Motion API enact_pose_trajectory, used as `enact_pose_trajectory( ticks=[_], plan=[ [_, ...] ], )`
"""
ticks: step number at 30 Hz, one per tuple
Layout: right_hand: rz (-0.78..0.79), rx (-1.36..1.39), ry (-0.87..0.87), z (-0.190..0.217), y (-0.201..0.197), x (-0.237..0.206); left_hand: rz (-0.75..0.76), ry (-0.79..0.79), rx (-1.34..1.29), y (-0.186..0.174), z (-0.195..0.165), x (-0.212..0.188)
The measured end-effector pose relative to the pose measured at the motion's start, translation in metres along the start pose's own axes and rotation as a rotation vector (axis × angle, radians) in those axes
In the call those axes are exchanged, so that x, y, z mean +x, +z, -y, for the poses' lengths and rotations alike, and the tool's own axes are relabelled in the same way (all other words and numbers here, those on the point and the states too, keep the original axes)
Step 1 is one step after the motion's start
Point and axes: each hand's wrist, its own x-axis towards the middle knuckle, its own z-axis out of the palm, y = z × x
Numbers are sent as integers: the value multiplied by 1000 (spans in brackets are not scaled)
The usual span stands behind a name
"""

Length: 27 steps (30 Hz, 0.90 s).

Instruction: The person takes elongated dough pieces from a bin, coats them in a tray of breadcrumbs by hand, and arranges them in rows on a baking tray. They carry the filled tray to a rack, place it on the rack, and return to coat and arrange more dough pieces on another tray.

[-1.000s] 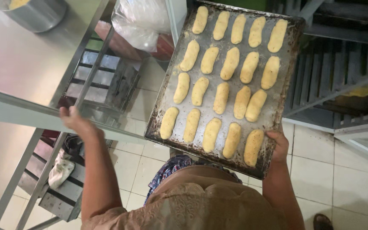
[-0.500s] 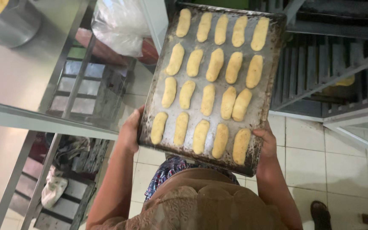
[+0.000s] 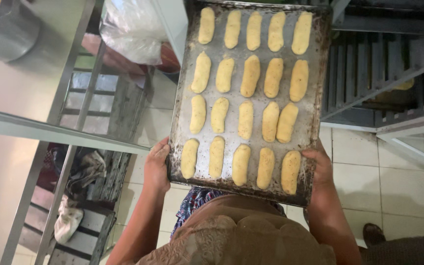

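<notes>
Since 1.0 s ago, the left hand (image 3: pixel 157 169) has been brought off the steel table (image 3: pixel 20 93) onto the baking tray (image 3: pixel 315 98), which is now gripped at both near corners. By the right hand (image 3: pixel 320 164) the near right edge is clasped, fingers curled under, thumb on the rim. The tray's long axis is pointed away from the body, toward the metal rack (image 3: pixel 384 73). 20 pale dough pieces (image 3: pixel 245 120) are laid lengthwise on it in 4 rows of 5, between and beyond the hands.
</notes>
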Motion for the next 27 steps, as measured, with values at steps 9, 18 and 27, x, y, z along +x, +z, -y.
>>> enact_pose_trajectory(
  ticks=[9, 18, 27],
  plan=[
    [-120, -43, 24, 8, 7, -4, -21, -10, 68, 3, -10, -2],
    [-241, -85, 38, 28, 18, -5, 19, -19, 55, 20, -26, 7],
    [-332, -178, 83, 42, -22, 92, 144, -18, 29, 41, -8, 106]
  ],
)
